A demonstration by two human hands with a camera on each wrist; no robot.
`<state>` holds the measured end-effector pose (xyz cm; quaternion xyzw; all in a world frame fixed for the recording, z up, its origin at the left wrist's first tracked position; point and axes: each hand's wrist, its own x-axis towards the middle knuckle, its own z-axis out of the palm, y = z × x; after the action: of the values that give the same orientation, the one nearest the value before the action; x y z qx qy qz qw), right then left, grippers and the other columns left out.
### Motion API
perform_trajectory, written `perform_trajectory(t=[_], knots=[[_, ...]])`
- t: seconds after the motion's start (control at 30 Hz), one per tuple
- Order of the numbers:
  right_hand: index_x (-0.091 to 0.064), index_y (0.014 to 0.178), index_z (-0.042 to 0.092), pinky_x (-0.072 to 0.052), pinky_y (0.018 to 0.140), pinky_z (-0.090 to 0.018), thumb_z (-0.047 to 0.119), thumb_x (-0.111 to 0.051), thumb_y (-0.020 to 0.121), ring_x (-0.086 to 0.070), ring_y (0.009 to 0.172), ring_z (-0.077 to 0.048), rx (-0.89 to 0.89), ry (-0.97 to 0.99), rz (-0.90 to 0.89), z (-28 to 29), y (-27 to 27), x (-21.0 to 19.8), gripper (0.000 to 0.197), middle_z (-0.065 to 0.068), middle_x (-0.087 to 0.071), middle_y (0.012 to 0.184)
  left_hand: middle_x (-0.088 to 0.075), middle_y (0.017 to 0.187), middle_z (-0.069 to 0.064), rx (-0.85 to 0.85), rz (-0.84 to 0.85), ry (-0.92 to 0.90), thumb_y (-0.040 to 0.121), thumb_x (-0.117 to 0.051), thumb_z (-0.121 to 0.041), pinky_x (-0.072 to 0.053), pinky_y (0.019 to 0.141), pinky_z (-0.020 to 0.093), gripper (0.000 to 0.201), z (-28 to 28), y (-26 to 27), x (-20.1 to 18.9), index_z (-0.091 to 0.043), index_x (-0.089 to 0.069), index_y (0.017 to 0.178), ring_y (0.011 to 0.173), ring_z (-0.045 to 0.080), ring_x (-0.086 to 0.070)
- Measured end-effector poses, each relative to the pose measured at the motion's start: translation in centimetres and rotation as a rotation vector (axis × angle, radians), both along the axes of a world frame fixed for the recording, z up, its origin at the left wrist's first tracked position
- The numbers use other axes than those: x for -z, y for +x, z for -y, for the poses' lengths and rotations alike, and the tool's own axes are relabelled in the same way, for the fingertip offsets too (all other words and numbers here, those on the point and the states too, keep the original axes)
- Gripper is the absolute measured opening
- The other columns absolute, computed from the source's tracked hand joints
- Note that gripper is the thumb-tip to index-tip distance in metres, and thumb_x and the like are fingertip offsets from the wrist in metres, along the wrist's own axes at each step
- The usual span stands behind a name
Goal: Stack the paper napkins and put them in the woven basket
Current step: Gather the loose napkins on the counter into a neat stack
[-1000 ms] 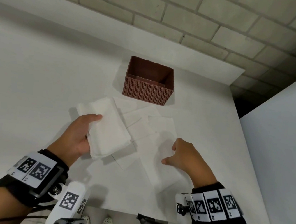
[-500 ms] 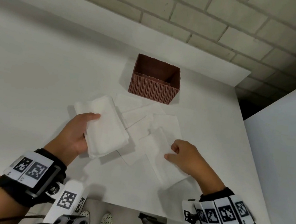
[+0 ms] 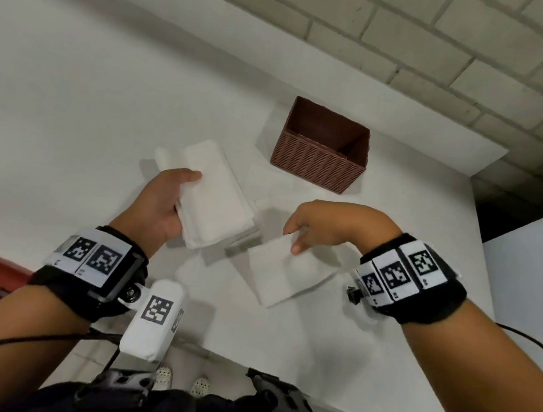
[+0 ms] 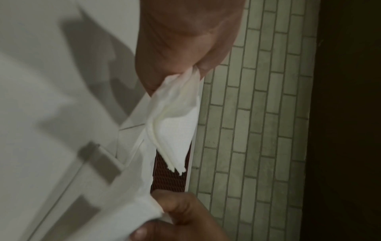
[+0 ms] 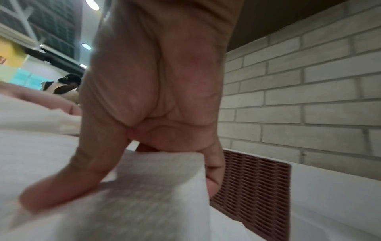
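Napkins, white paper, in three lots. Lot 1: stack of napkins, several folded sheets, held clear of the table by left hand, thumb on top and fingers underneath, at the stack's near-left edge. Lot 2: single napkin, folded, pinched at its far corner betw. thumb and fingertips of right hand; sheet hangs lifted off the table, shadow under it. Right wrist view confirms: thumb pressed on top face, other fingertips curled under the edge. Left wrist view shows the same napkin dangling from the right hand, layers fanned at the lower corner. Lot 3: loose napkins lying flat on table, overlapping, betw. the hands and the basket; count not clear, white on white.

Woven basket: brown, rectangular, open top, upright at far side of table near brick wall. Nothing visible inside from head view.

Wristbands: black, w/ square black-and-white marker tags, one per wrist; no readable text. Camera housing below the left wrist carries similar tags.

No brand or writing legible on napkins or basket.
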<state>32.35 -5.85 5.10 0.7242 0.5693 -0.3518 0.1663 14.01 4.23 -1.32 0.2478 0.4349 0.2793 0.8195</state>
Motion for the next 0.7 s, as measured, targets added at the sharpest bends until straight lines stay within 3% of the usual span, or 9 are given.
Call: perform_trajectory(t=[0.23,0.33,0.4,0.47,0.53,0.6,0.7], knots=[[-0.056,0.13,0.01,-0.044,0.095,-0.034,0.018,-0.066,0.086,-0.056,0.116,-0.027,-0.134,-0.04,0.087,-3.2,-0.7,2.1,0.046,-0.01,-0.06,0.129,-0.065,0.094,0.004,-0.058,0.005,-0.019,0.087,-0.051,-0.008,-0.05,0.067,0.043,0.013,-0.3,-0.8,0.2,-0.015,-0.059,0.094,0.088,0.024,-0.062],[-0.053,0.132,0.014,-0.044,0.09,-0.034,0.021,-0.069,0.084,-0.056,0.114,-0.027,-0.15,-0.036,0.118,-3.5,-0.4,2.8,0.052,-0.007,-0.059,0.128,-0.064,0.098,0.005,-0.052,0.024,-0.02,0.087,-0.051,-0.009,-0.051,0.071,0.044,0.02,-0.2,-1.0,0.4,-0.014,-0.058,0.105,0.093,0.025,-0.062],[-0.055,0.126,0.019,-0.039,0.086,-0.036,0.028,-0.071,0.081,-0.055,0.105,-0.024,-0.193,-0.027,0.159,-3.6,-0.2,3.3,0.049,-0.003,-0.06,0.114,-0.064,0.101,0.005,-0.039,0.036,-0.018,0.087,-0.051,-0.01,-0.051,0.071,0.043,0.025,-0.1,-1.1,0.5,-0.013,-0.056,0.112,0.095,0.026,-0.062],[-0.053,0.107,0.024,-0.03,0.084,-0.038,0.036,-0.073,0.075,-0.051,0.096,-0.022,-0.233,0.001,0.211,-3.6,-0.2,3.6,0.039,0.005,-0.055,0.09,-0.063,0.103,0.006,-0.036,0.039,-0.014,0.087,-0.051,-0.01,-0.051,0.07,0.043,0.028,-0.1,-1.1,0.5,-0.013,-0.055,0.114,0.095,0.026,-0.062],[-0.05,0.106,0.02,-0.028,0.089,-0.041,0.04,-0.075,0.071,-0.049,0.093,-0.022,-0.243,0.047,0.24,-3.4,-0.3,4.0,0.047,0.008,-0.048,0.079,-0.064,0.102,0.006,-0.037,0.033,-0.018,0.087,-0.052,-0.011,-0.051,0.069,0.042,0.029,-0.1,-1.2,0.5,-0.013,-0.055,0.115,0.094,0.026,-0.062],[-0.05,0.112,0.02,-0.029,0.09,-0.042,0.041,-0.076,0.069,-0.048,0.096,-0.022,-0.276,0.134,0.274,-2.9,-0.6,4.4,0.054,0.003,-0.051,0.092,-0.064,0.101,0.006,-0.035,0.03,-0.02,0.087,-0.051,-0.011,-0.05,0.068,0.042,0.028,-0.1,-1.1,0.5,-0.014,-0.055,0.114,0.093,0.025,-0.062],[-0.05,0.115,0.021,-0.031,0.09,-0.04,0.038,-0.077,0.069,-0.042,0.112,-0.025,-0.308,0.199,0.29,-2.3,-0.9,4.9,0.056,-0.005,-0.047,0.118,-0.064,0.098,0.005,-0.025,0.036,-0.012,0.087,-0.05,-0.01,-0.051,0.066,0.041,0.023,-0.1,-1.0,0.4,-0.014,-0.056,0.109,0.089,0.024,-0.063]])
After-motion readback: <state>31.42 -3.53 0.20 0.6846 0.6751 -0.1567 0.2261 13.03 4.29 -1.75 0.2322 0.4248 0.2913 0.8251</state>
